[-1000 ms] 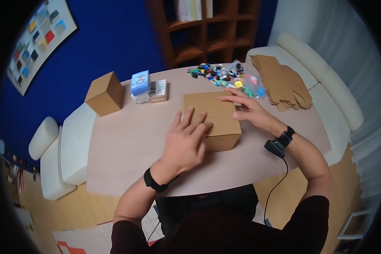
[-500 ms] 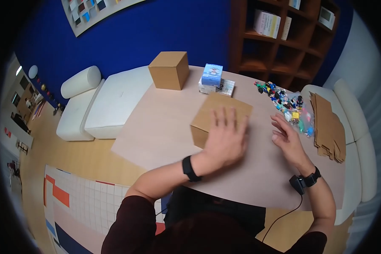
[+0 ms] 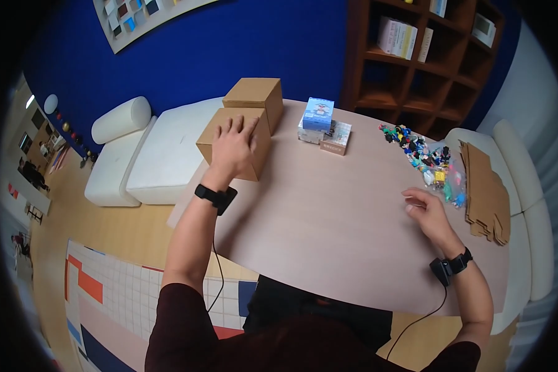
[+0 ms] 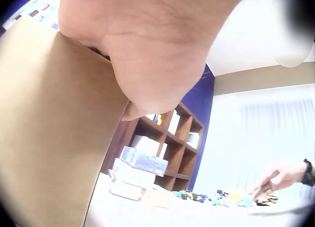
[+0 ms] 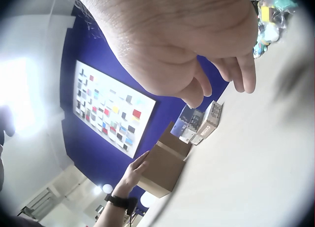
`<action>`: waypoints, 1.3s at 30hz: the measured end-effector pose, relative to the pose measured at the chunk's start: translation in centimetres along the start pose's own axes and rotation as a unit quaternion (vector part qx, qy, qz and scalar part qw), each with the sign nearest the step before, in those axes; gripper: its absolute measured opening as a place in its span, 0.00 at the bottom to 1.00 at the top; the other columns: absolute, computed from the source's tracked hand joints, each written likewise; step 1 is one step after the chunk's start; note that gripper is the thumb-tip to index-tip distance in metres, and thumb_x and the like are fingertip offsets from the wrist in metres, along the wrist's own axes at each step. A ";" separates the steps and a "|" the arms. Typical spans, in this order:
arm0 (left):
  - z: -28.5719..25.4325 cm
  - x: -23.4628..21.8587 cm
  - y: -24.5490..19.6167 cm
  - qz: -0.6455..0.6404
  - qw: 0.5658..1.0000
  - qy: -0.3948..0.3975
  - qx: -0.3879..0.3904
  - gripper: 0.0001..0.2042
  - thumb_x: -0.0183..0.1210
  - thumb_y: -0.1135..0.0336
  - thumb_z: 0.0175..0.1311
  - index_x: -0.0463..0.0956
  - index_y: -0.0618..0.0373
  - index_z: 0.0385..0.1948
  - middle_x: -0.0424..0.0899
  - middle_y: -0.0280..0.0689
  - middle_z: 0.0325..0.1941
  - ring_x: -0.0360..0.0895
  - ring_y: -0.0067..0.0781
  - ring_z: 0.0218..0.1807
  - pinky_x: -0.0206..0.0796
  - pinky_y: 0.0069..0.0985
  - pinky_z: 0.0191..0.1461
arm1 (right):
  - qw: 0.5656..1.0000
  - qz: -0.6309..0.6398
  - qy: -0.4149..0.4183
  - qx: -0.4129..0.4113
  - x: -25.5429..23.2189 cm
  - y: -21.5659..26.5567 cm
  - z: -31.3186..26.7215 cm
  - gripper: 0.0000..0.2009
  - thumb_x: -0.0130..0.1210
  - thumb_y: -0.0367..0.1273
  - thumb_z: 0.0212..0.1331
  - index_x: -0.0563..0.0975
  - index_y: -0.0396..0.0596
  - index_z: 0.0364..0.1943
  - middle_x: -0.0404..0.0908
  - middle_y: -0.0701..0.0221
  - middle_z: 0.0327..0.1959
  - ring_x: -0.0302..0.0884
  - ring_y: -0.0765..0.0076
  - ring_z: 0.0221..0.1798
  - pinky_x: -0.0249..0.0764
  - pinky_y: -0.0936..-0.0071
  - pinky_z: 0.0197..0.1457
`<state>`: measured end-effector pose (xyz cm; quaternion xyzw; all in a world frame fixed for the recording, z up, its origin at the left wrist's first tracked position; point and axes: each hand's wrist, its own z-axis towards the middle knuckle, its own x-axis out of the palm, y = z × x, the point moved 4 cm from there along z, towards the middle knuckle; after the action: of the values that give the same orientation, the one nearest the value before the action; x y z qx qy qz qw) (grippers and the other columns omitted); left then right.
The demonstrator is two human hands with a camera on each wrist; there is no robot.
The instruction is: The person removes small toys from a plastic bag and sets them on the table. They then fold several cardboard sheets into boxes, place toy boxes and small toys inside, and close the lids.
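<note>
Your left hand (image 3: pixel 232 149) rests with fingers spread across the top of the cardboard box (image 3: pixel 261 144) at the bench's (image 3: pixel 328 229) left end, just in front of a second carton (image 3: pixel 254 92); your right hand (image 3: pixel 431 217), loosely curled, grips nothing. The box will probably handle as light, stiff but dentable, best held by opposite side walls. Half a second ago it sat nearer the middle, before the small blue box (image 3: pixel 318 111).
</note>
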<state>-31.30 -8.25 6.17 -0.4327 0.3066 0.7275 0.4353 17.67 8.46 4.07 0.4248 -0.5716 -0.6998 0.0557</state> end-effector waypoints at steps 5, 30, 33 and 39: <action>2.0 1.9 2.3 0.000 1.000 -0.023 0.019 0.27 0.53 0.53 0.81 0.70 0.39 0.80 0.72 0.47 0.82 0.67 0.58 0.82 0.56 0.61 0.82 | 1.000 -0.023 -0.014 -0.015 -0.6 -1.4 0.0 0.19 0.61 0.23 0.66 0.83 0.41 0.62 0.85 0.65 0.59 0.84 0.67 0.61 0.80 0.69 0.67; 0.9 -2.4 -5.0 -0.125 0.975 -0.168 0.073 0.18 0.63 0.63 0.79 0.82 0.50 0.66 0.80 0.46 0.75 0.69 0.54 0.82 0.57 0.54 0.85 | 0.802 -0.412 -0.173 0.397 -17.8 -17.1 -5.4 0.55 0.70 0.56 0.64 0.50 0.49 0.87 0.50 0.39 0.88 0.48 0.27 0.88 0.57 0.31 0.83; -0.9 -4.7 -10.1 -0.270 0.938 -0.172 0.129 0.14 0.64 0.70 0.76 0.86 0.55 0.60 0.85 0.47 0.69 0.75 0.52 0.77 0.66 0.45 0.81 | 0.791 -0.437 -0.142 0.405 -17.9 -17.1 -4.8 0.52 0.66 0.56 0.67 0.53 0.45 0.86 0.55 0.42 0.86 0.53 0.29 0.87 0.60 0.30 0.81; -3.4 -7.0 -19.3 -0.455 0.868 -0.065 0.188 0.12 0.66 0.75 0.72 0.89 0.58 0.54 0.91 0.46 0.60 0.87 0.50 0.65 0.76 0.39 0.70 | 0.790 -0.402 -0.155 0.435 -17.8 -14.6 -4.4 0.40 0.62 0.48 0.70 0.65 0.43 0.81 0.61 0.47 0.85 0.61 0.36 0.85 0.63 0.36 0.80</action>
<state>-11.02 -5.28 9.65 -0.3863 0.1781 0.4039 0.8099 37.76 20.13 1.19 0.4811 -0.5943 -0.3926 -0.5111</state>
